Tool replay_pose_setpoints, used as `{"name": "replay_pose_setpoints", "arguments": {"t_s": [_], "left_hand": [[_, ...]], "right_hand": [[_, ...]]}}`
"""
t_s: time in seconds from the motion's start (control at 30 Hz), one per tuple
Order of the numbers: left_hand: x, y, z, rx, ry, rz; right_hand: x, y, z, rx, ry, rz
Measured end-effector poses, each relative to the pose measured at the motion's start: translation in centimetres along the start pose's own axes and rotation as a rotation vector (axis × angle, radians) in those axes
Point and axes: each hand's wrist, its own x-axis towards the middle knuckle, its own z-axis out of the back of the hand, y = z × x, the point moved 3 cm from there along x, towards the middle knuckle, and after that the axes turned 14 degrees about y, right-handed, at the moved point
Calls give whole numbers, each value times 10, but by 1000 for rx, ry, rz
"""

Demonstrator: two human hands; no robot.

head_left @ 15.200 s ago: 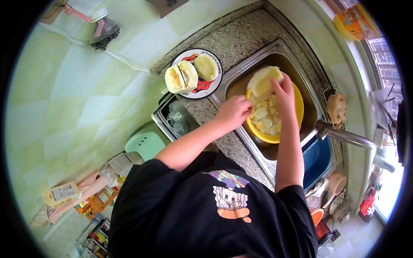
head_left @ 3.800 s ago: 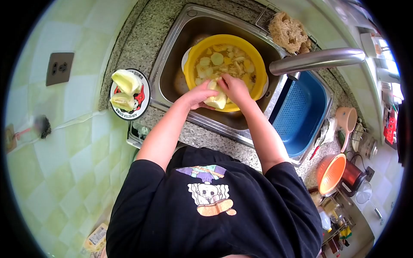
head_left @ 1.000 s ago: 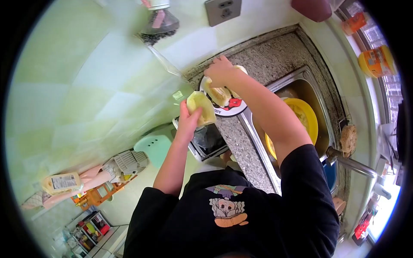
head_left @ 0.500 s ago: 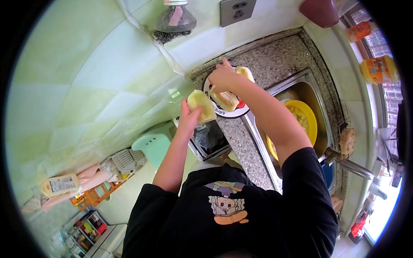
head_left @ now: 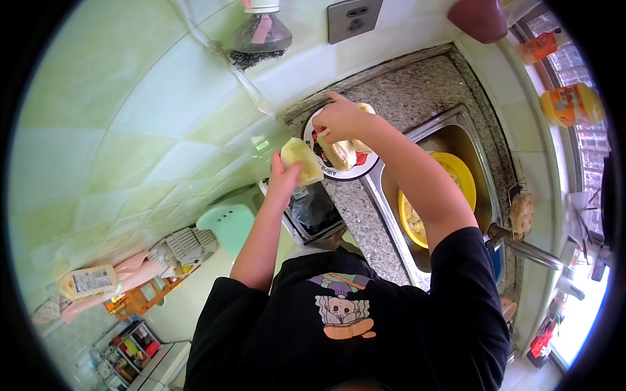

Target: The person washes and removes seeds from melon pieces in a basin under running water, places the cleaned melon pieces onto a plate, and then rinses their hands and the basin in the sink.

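Nearest to us is the black shirt (head_left: 274, 339), its collar end running out of view. Beyond it on the left, we see the left hand (head_left: 284, 174) clamped on a hollowed melon piece (head_left: 304, 159), thumb over the pale inner side; the fingers beneath are mostly hidden. Below that hand is a bin (head_left: 318, 236) with a crumpled plastic bag (head_left: 304, 210), whose contents we cannot make out. A green stool (head_left: 229, 218) stands left of the bin, partly covered by the forearm.

Farther on, apart from the left hand, the right hand (head_left: 340, 122) is over the plate (head_left: 345, 174) on the worktop (head_left: 368, 215). Its fingers touch a second melon piece (head_left: 340, 154), but we cannot tell whether they grip it. Another melon piece (head_left: 366, 108) shows only in part behind the wrist, and the lettering on the plate is half covered.

To the right, the arm hides part of the yellow basin (head_left: 468, 182) in the sink (head_left: 486, 169); we cannot identify the pale bits inside. On the far wall we see a socket (head_left: 354, 19).
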Motion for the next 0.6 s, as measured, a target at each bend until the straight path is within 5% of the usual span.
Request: {"name": "replay_pose_setpoints", "arguments": {"t_s": [0.33,0.6], "left_hand": [[19,-10,-6,326,-11,-80],[51,-14,-41,707,40,-252]], "right_hand": [[-43,7,-12,16,-415,93],[-156,27,-2,541,-732,-321]]}}
